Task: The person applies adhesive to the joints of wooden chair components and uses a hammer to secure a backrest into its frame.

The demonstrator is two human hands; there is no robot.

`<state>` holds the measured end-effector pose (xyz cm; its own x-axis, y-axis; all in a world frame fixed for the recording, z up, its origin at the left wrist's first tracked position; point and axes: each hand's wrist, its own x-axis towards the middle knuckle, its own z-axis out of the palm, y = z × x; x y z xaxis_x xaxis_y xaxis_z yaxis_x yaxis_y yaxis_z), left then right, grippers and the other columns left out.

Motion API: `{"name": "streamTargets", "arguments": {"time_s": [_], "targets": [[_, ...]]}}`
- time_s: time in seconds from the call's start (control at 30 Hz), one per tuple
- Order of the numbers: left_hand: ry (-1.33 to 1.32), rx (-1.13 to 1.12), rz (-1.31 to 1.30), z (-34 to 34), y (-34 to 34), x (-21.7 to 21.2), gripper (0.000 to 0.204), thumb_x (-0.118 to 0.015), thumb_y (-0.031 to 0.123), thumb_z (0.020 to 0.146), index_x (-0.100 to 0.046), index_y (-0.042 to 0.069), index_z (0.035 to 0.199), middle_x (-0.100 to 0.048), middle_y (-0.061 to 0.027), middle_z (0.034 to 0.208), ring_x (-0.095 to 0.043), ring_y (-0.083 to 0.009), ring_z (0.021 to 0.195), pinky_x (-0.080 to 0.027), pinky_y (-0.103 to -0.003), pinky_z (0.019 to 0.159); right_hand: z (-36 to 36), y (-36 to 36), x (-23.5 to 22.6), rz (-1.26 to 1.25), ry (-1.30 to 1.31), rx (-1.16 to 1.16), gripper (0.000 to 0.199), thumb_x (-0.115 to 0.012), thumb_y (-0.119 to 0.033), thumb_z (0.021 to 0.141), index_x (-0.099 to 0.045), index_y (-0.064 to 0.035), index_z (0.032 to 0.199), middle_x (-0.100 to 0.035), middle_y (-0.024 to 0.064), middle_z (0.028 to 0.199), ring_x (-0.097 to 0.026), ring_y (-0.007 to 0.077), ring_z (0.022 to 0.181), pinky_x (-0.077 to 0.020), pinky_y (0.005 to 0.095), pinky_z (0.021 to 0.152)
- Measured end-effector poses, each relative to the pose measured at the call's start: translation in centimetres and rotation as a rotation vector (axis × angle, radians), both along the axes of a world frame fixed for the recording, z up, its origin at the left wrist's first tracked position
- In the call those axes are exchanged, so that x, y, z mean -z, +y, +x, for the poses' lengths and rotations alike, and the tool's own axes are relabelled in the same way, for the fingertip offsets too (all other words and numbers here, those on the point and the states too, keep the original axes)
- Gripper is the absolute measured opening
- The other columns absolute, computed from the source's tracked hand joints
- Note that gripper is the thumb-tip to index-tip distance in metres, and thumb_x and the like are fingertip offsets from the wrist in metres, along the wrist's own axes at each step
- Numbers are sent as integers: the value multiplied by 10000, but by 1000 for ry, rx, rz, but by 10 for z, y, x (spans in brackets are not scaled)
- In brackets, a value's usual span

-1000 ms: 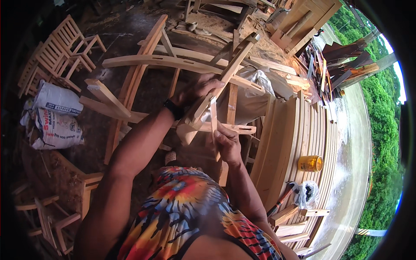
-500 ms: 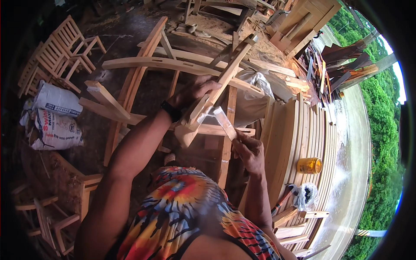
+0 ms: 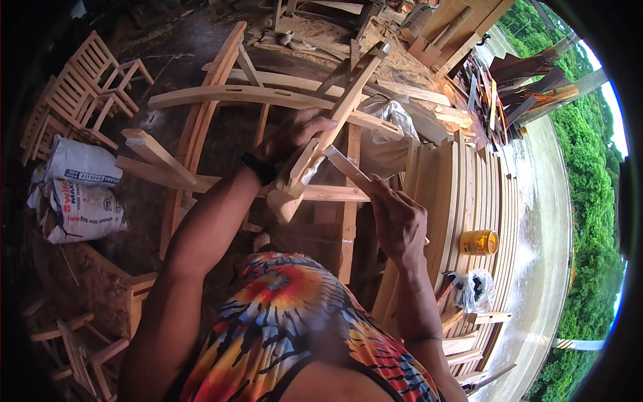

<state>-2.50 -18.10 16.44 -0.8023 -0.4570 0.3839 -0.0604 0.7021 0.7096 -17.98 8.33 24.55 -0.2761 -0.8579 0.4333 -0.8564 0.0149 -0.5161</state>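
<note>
My left hand (image 3: 301,134) is closed round a long wooden chair part (image 3: 348,104), which slants up and away to the right. Wet white glue (image 3: 309,171) lies on the near end of this part. In my right hand (image 3: 400,218) is a narrow flat stick (image 3: 348,165), its tip at the edge of the wood beside the glue. A curved slotted rail (image 3: 254,94) lies behind, across the wooden supports. Another piece with white smears on its end (image 3: 157,157) stands to the left.
Stacked boards (image 3: 462,194) fill the right side, with a yellow jar (image 3: 478,242), a plastic bag (image 3: 477,287) and a hammer (image 3: 450,288) on them. Slatted chairs (image 3: 80,87) and filled sacks (image 3: 84,194) stand at the left. Wood scraps (image 3: 475,100) lie at the far right.
My right hand has moved slightly right and turned, so the stick now shows more edge-on. The left hand keeps its hold on the wood. The whole view has shifted a little.
</note>
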Motion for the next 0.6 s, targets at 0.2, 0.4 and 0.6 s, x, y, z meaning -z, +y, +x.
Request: {"name": "streamTargets", "arguments": {"time_s": [0.2,0.4,0.6], "targets": [[46,42,242,-7,-8,6,303,-573,134,991,-689,108,1270,-647,-212,1236,-632,-354,1160,-478,-374,1031,7,7,-9,11,124,-49,351,-745,-98,890,-754,-118,1241,-718,105,805,-677,269,639,-525,375,594],[7,37,86,-1,-5,3,354,-634,89,931,-690,105,1279,-653,-212,1233,-635,-376,1147,-494,-403,1015,27,20,-31,-39,226,-159,384,-745,-26,884,-742,-93,1263,-691,96,777,-653,252,604,-513,361,574],[239,27,-189,-1,-3,3,286,-633,154,961,-690,50,1221,-649,-158,1044,-634,-307,966,-486,-378,840,27,25,-26,-52,112,-144,357,-712,4,899,-737,-52,1250,-717,115,828,-676,271,642,-533,367,605]]}}
